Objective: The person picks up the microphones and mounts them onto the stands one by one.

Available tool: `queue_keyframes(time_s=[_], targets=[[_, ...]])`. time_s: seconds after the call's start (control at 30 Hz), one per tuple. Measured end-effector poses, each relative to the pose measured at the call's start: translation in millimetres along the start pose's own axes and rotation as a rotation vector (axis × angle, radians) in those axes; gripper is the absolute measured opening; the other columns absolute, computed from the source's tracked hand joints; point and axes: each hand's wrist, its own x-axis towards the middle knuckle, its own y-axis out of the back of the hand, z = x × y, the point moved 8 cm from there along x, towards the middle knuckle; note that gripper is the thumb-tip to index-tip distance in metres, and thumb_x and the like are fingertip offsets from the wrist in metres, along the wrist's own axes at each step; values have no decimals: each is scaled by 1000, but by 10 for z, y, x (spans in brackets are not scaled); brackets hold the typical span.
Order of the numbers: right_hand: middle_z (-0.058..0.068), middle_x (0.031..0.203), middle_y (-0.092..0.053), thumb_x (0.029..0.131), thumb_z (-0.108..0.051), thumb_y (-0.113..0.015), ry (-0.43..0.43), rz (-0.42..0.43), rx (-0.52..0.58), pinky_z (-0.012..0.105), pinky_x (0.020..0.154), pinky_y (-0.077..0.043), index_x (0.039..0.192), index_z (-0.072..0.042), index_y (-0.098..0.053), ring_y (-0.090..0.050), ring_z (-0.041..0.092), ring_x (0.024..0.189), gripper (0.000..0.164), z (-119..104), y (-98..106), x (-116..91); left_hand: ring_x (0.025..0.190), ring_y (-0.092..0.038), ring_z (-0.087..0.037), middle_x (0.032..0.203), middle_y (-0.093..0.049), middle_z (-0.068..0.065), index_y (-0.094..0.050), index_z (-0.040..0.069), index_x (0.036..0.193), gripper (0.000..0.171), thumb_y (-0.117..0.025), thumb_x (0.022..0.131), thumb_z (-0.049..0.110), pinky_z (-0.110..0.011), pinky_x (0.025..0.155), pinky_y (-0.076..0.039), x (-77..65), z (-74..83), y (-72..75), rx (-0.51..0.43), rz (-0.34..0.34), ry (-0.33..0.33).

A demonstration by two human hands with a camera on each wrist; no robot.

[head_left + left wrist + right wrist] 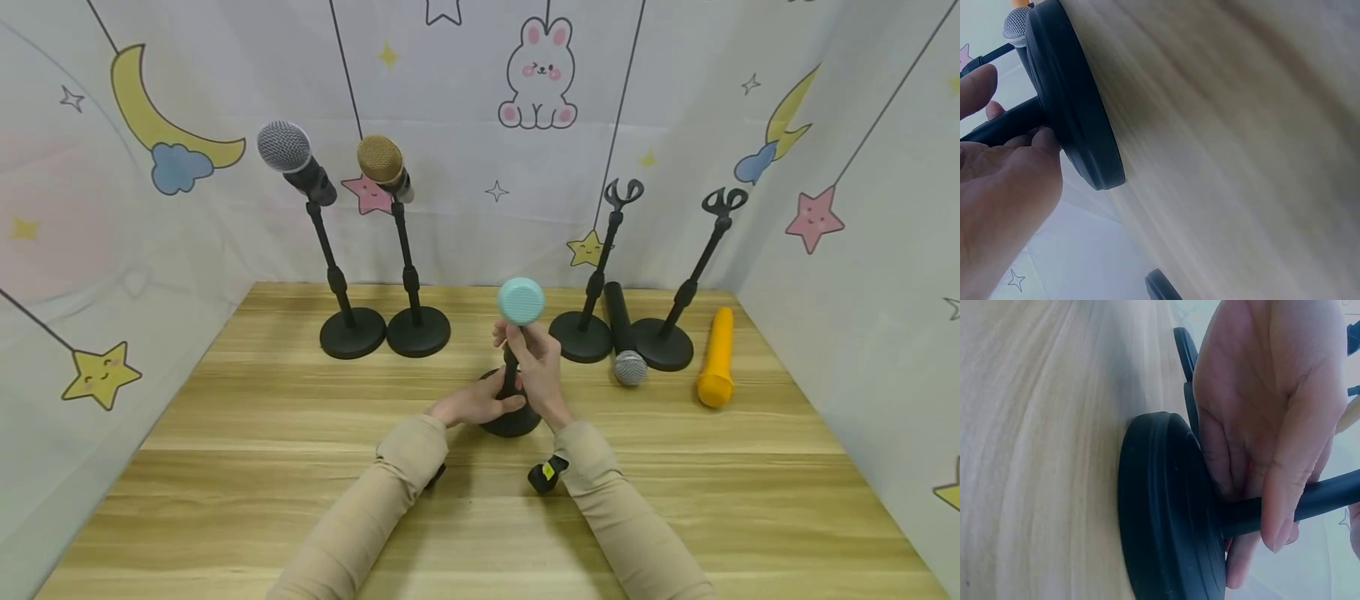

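Observation:
In the head view a microphone with a mint-green head (521,301) sits at the top of a black stand in the middle of the table, its head facing me. My right hand (542,375) grips it just below the head, thumb pointing up; the handle is mostly hidden. Lower down, my left hand (480,402) holds the stand's pole close above the round base (512,425). The left wrist view shows its fingers curled about the pole (1013,120). From the right wrist, the left hand (1272,394) appears around the pole over the base (1169,506).
Two stands at the back left carry a silver-headed microphone (285,147) and a gold-headed microphone (381,161). At the back right, two stands have bare clips (622,193). A black microphone (619,325) lies between their bases, with an orange microphone (717,358) farther right.

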Motion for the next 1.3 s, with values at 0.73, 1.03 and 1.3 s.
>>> queue_keyframes(time_s=[0.73,1.03,1.3], targets=[[27,83,-56,94,-2,-39,55,-5,-137,33,73,-48,90,11,-55,-56,32,72,21,-380,-109,144,109,-42,-24,121,-41,-13,-36,2,115,32,-44,94,25,-38,92,-35,5,16,-14,-20,0,-21],[31,82,-55,94,-1,-39,71,-14,-133,33,71,-47,90,14,-54,-55,33,72,22,-456,-124,189,132,-30,-28,141,-31,-14,-36,0,118,34,-44,94,23,-45,105,-28,-1,21,-12,-35,2,-23],[24,81,-58,94,-5,-41,69,-11,-116,32,72,-46,90,9,-57,-58,27,71,21,-425,-100,224,134,-27,-26,146,-26,-11,-34,3,121,36,-42,95,26,-44,107,-27,-2,-12,-21,-40,-13,15]])
